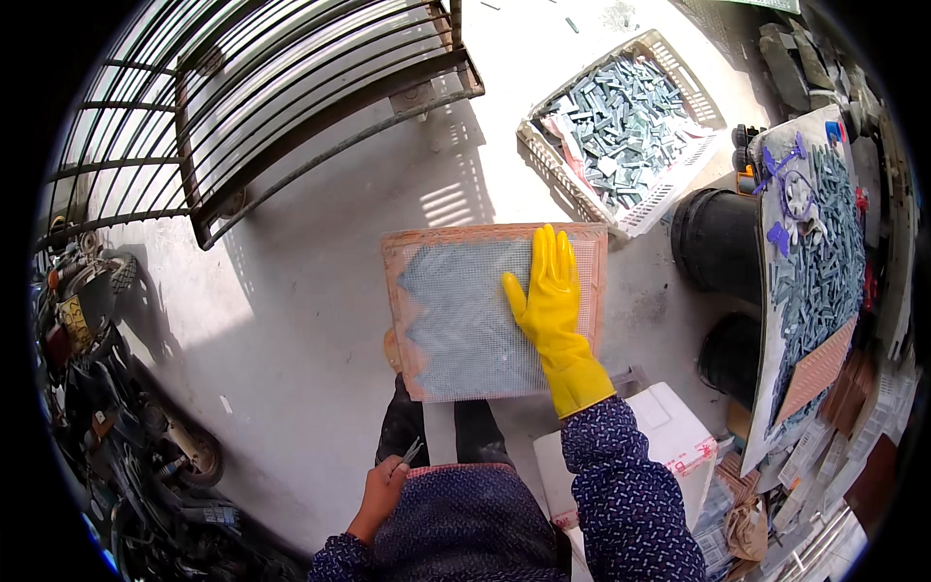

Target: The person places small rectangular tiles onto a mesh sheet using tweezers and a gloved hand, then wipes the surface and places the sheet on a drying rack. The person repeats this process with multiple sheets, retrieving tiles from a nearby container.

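Note:
My right hand [551, 315], in a long yellow rubber glove, lies flat with fingers stretched out and thumb apart. It rests on the right part of a mesh-covered panel [465, 325]. Under the white mesh, grey-green strips run in a zigzag pattern inside an orange-brown frame. What supports the panel from below is hidden. Close to my lap, my bare left hand [381, 495] is closed around a slim metal tool with two points, apparently tweezers [412, 450]. This hand is apart from the panel.
A pale plastic crate [693, 82] of loose grey-green strips stands ahead right. On the right, more strips cover a board [771, 339] beside black buckets [718, 242]. A white carton [669, 417] sits by my right arm. Left are a metal rack [335, 141] and motorbikes [175, 446].

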Available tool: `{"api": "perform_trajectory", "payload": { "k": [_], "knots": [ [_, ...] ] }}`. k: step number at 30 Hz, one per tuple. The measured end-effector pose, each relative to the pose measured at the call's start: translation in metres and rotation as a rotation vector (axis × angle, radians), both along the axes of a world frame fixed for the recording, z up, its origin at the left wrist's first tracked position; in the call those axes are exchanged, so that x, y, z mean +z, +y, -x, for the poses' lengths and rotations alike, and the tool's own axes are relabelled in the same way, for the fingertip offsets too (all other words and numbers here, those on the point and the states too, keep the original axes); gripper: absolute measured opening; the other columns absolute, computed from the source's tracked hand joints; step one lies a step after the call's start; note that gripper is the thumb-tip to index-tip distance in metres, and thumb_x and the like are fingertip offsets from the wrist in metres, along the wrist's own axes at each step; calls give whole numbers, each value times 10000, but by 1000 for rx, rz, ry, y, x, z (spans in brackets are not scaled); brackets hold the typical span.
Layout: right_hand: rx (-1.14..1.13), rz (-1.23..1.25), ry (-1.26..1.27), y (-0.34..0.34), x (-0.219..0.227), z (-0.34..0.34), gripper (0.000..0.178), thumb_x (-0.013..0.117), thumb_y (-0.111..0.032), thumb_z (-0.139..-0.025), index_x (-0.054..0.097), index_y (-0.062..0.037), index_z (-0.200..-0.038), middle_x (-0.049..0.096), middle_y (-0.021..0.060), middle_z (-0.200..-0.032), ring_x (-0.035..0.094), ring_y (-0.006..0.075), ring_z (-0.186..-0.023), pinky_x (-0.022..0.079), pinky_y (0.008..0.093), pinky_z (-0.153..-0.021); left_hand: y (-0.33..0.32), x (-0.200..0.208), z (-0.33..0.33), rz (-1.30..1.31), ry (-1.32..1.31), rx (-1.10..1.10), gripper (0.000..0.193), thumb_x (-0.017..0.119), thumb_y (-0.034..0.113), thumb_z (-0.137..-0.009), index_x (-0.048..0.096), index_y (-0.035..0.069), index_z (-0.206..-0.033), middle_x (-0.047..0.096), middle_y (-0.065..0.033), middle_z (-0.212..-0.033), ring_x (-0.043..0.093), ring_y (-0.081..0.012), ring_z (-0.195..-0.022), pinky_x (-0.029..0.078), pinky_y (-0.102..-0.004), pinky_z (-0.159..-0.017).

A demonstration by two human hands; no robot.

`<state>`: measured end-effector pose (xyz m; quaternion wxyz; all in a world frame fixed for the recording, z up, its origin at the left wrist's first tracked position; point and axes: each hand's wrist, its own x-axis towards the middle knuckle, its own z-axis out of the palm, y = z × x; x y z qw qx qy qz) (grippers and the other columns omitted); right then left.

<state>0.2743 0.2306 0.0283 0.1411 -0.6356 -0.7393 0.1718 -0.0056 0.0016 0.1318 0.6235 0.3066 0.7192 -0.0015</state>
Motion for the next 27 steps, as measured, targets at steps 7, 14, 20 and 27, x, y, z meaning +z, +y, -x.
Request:
{"api": "perform_trajectory", "payload": {
  "k": [7,14,20,27],
  "knots": [
    [372,-9,306,-29,-34,92,661,622,-319,-765,389,16,-1285,405,169,-1325,358,299,-1246,223,418,-1067,-25,-5,9,7,29,-17,206,486,184,-862,547,2,-788,481,-71,-574,474,-126,-552,387,-287,-530],
    [-192,-117,-157,6,-21,-14,643,589,-320,-792,362,12,-1293,395,192,-1321,351,355,-1234,227,423,-1055,-23,0,33,15,-5,14,206,484,173,-865,544,-3,-775,466,-32,-562,436,-100,-536,364,-271,-506],
    [-74,60,-165,-55,-22,40,628,544,-332,-818,349,20,-1300,365,212,-1336,322,358,-1252,157,489,-1068,-31,-14,56,-3,-19,7,192,491,172,-861,551,1,-797,473,-52,-572,449,-105,-550,372,-271,-516],
    [446,-42,214,-65,-29,143,516,559,-297,-804,463,-17,-1227,451,146,-1284,390,285,-1221,242,415,-1062,-33,-17,70,-33,-47,-61,186,483,164,-861,552,2,-799,475,-58,-572,455,-113,-558,376,-278,-519]
  ]
}}
